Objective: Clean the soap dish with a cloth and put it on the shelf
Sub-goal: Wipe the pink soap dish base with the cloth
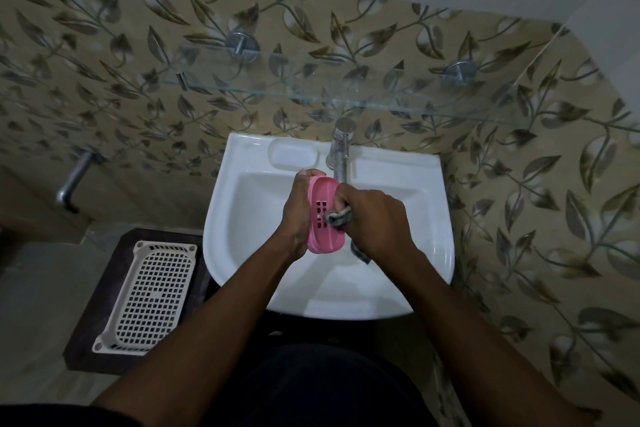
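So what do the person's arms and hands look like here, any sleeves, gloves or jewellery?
Both forearms are bare from the bottom of the picture up to the hands, with no sleeve reaching them. The left hand and right hand wear no gloves, and no watch, bracelet or ring shows on the parts in view. Dark clothing shows at the bottom of the picture, below the arms.

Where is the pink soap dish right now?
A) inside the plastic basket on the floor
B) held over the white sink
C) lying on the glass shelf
B: the left hand holds the pink soap dish above the sink while the right hand presses a cloth to it.
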